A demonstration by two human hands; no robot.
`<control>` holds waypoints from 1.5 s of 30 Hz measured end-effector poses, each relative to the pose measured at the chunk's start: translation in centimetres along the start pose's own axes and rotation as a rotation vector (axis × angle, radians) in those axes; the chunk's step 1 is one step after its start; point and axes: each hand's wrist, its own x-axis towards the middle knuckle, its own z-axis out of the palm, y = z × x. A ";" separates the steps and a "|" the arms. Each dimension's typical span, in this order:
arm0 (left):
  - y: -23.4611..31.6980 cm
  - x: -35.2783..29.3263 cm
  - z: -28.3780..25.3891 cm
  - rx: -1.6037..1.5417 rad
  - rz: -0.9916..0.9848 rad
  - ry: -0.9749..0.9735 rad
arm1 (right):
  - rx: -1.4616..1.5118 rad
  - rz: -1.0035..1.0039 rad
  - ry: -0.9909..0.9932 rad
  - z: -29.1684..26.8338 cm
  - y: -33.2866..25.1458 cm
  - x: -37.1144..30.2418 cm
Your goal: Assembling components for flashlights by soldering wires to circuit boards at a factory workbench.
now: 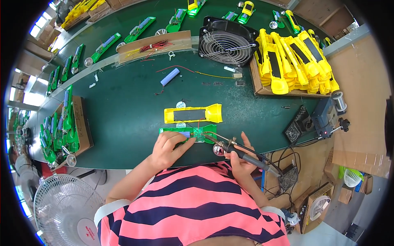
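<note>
Near the table's front edge lies a green flashlight shell half (211, 128) with a blue battery cell (185, 134) and a small circuit board (198, 134) inside. My left hand (169, 148) is closed on its left part, fingertips over the cell and beside the board. In my right hand (243, 159) is a soldering iron (246, 158) with a thin metal feed tube; its tip points at the board. A silver reflector (218, 150) sits under the iron. Just beyond the green shell lies a yellow shell half (193, 114) with a dark panel. Thin wires run between both halves.
A loose battery cell (170, 76) lies farther back. Yellow shells fill a box (258, 84) at right, near a black fan (227, 41) and a soldering station (324, 117). Green shells crowd a carton (84, 123) at left; others line a far belt (123, 24).
</note>
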 end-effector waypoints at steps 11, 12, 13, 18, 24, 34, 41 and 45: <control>1.3 1.4 0.7 -0.033 -0.137 -0.139 | -0.006 0.011 0.019 -0.4 -0.1 -0.3; 1.4 1.5 0.6 -0.011 -0.124 -0.157 | 0.048 0.098 0.045 -0.3 0.0 -0.7; 1.4 1.6 0.6 0.011 -0.111 -0.175 | 0.102 0.185 0.072 -0.3 0.2 -1.1; 1.5 1.7 0.3 0.002 -0.131 -0.227 | 0.030 0.113 -0.040 -0.5 0.5 -1.2; 1.4 1.9 0.0 0.002 -0.131 -0.272 | 0.093 0.216 0.002 -0.2 1.1 -1.7; 1.0 2.0 0.2 -0.024 -0.146 -0.275 | 0.152 0.241 0.061 0.5 1.1 -1.7; 1.1 2.0 0.3 -0.020 -0.155 -0.274 | 0.341 0.419 0.134 0.2 0.8 -1.7; 1.4 2.0 0.3 -0.016 -0.181 -0.285 | 0.349 0.352 0.180 -0.4 0.8 -1.4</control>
